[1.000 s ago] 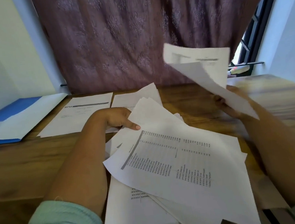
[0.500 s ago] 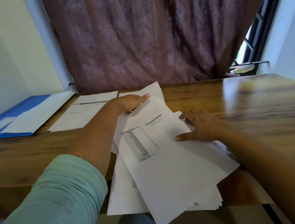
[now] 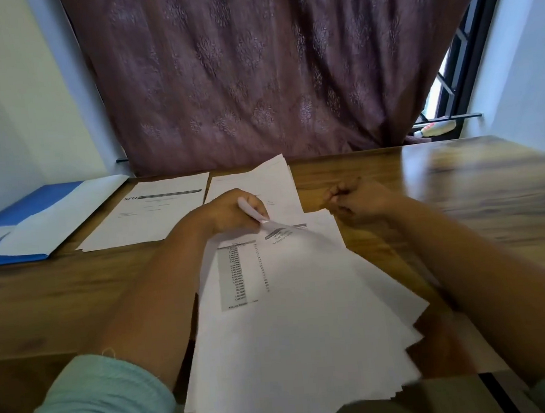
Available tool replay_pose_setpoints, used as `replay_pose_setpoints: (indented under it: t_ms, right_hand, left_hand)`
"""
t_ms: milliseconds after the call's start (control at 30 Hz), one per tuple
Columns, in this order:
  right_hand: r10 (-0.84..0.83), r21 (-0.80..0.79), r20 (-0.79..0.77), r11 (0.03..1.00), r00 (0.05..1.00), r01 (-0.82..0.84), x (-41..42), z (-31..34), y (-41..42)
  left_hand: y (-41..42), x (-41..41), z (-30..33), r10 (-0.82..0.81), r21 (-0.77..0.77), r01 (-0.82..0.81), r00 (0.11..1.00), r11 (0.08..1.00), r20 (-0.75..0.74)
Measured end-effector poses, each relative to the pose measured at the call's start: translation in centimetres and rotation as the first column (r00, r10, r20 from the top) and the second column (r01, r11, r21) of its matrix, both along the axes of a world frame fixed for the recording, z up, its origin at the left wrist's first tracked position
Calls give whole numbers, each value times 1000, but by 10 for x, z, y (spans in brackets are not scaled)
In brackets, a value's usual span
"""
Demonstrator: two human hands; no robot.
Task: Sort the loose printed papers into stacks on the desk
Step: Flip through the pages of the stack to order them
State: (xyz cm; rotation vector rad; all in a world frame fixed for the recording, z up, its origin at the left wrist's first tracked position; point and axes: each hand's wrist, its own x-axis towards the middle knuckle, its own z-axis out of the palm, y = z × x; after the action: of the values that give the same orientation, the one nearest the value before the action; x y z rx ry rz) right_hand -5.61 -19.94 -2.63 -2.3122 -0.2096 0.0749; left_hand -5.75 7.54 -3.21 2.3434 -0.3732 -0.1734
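The left hand (image 3: 232,211) pinches the curled top corner of a sheet from the loose pile of papers (image 3: 294,319) at six o'clock on the counter (image 3: 461,190). The right hand (image 3: 359,198), at two o'clock of the pile, curls its fingers (image 3: 337,194) on nothing. Two sorted stacks (image 3: 153,213) lie at eleven o'clock.

Fanned loose white printed papers (image 3: 295,329) overhanging desk (image 3: 74,289) front edge

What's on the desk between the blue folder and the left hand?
Head view: a printed sheet with a dark header bar lies flat between the blue folder and the left hand.
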Motion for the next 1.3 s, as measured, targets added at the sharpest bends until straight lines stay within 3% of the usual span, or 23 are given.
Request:
replay_pose_setpoints:
  t_ms: [67, 233, 333, 400, 500, 567, 700, 867, 933, 1067, 1300]
  right_hand:
    - [34, -86, -38, 996, 999, -37, 3, -4, 7]
    - [-55, 36, -57, 998, 997, 57, 16, -14, 10]
    - [-53, -22, -37, 998, 998, 52, 23, -18, 8]
    - [-22, -67, 25, 997, 999, 23, 25, -20, 9]
    - [-22, 8, 143, 1000, 990, 21, 25, -22, 12]
    - [-22, 33, 211, 999, 977, 15, 23, -23, 12]
    - [51, -98, 304, 995, 951, -22, 22, -24, 13]
    - [148, -310, 339, 950, 929, -38, 27, -29, 13]
    - [170, -380, 342, 924, 924, -29, 29, -31, 12]
    - [183, -347, 340, 936, 922, -58, 28, -31, 8]
    - [124, -181, 277, 981, 953, -75, 21, -30, 10]
  left_hand:
    - [3, -2, -1, -46, -25, 45, 999, 999, -18]
    - [6, 1, -5, -88, -44, 87, 995, 995, -36]
    - [6, 3, -4, -79, -37, 77, 996, 996, -46]
    - [5, 5, -5, -50, -43, 48, 998, 998, -48]
    - [3, 3, -5, 44, -70, -48, 997, 996, -56]
    - [1, 1, -5, 9, -121, -20, 996, 992, -92]
    - [-4, 0, -6, -3, -201, -23, 992, 979, -128]
    - [-8, -3, -8, 56, 95, -68, 990, 993, 129]
    - [-9, -8, -4, 42, 142, -68, 983, 988, 181]
    - [-14, -19, -1, 35, 237, -37, 999, 971, 14]
    - [-21, -23, 3, 37, 287, -15, 997, 958, -72]
